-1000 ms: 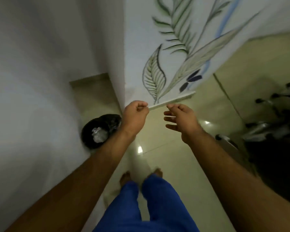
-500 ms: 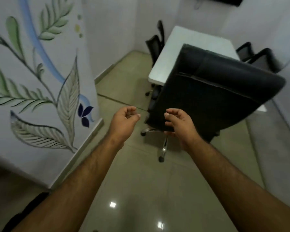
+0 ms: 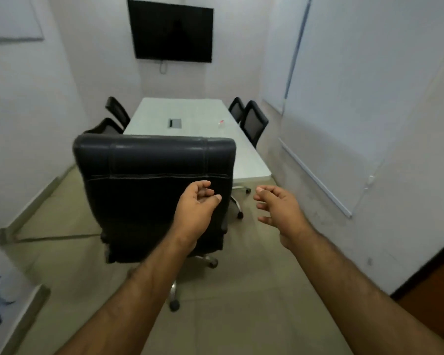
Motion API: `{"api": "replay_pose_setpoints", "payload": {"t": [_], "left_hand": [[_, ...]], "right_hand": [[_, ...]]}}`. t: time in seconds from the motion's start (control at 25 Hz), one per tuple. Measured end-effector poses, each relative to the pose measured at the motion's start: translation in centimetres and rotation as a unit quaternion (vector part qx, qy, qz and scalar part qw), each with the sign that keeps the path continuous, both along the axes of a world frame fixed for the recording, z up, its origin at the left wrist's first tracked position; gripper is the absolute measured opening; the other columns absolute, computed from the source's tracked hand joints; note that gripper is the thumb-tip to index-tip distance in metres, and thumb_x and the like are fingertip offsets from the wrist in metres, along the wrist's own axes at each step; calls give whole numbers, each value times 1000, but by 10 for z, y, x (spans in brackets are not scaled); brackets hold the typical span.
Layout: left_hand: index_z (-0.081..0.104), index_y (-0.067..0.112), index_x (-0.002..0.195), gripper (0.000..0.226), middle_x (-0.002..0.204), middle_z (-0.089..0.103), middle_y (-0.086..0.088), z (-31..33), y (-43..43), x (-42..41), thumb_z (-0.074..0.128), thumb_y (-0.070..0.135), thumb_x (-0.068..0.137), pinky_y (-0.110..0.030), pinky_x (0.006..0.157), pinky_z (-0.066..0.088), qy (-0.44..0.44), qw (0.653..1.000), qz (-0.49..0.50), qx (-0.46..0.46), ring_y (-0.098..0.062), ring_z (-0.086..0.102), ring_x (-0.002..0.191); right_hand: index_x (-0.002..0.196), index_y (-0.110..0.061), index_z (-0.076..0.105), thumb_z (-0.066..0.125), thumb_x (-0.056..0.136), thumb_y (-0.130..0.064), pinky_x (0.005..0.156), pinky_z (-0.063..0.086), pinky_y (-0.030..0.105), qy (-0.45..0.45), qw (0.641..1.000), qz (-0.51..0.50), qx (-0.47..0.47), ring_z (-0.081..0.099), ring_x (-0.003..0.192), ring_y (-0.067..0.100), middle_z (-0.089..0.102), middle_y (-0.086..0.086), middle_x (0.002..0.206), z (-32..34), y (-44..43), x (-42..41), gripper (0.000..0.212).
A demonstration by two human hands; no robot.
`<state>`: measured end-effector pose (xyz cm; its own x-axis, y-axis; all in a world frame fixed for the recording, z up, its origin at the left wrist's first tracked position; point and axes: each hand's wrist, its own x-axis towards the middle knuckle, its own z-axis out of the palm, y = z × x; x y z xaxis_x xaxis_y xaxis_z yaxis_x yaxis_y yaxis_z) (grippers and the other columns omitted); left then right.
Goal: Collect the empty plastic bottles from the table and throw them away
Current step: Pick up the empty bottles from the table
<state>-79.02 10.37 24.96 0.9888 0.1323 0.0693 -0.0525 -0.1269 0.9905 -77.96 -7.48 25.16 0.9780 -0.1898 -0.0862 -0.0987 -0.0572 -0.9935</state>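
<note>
A long white table (image 3: 244, 155) runs down the middle of the room. On its right side lies a small clear plastic bottle (image 3: 221, 123) with a red cap, blurred and far from me. My left hand (image 3: 196, 204) hovers in front of a black chair back, fingers loosely curled, holding nothing. To its right, my right hand (image 3: 280, 208) is held over the floor, fingers apart and empty. Both hands are well short of the table.
A big black office chair (image 3: 151, 185) on castors stands between me and the table's near end. Two black chairs (image 3: 114, 116) line the left side, two (image 3: 253, 120) the right. A dark TV (image 3: 171, 30) hangs on the far wall. A floor gap runs along the right wall.
The view has swung from the black bin by the painted wall round to the meeting table. Both hands stayed raised and empty; the right hand's fingers have spread.
</note>
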Motion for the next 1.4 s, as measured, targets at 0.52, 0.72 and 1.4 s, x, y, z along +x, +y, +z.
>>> {"api": "replay_pose_setpoints", "payload": {"t": [0.52, 0.72, 1.4], "left_hand": [[58, 23, 126, 34, 121, 63, 1, 21, -164, 312, 64, 20, 93, -26, 89, 50, -7, 999, -30, 11, -14, 59, 110], [56, 22, 129, 35, 122, 63, 0, 3, -221, 440, 62, 21, 94, -36, 98, 52, 23, 1000, 10, 7, -18, 59, 113], [60, 16, 121, 31, 113, 65, -7, -51, -343, 855, 65, 15, 90, -30, 81, 48, 54, 970, 235, -12, -21, 61, 107]], "right_hand": [[117, -22, 65, 61, 98, -32, 78, 57, 33, -10, 999, -18, -34, 65, 103, 18, 68, 1, 116, 34, -150, 291, 22], [109, -26, 65, 61, 98, -32, 71, 55, 29, -10, 999, 6, -35, 66, 100, 16, 68, 0, 113, 18, -208, 427, 13], [112, -19, 68, 61, 98, -29, 77, 58, 32, 21, 967, 247, -62, 67, 93, 16, 73, 3, 106, -13, -345, 916, 19]]}}
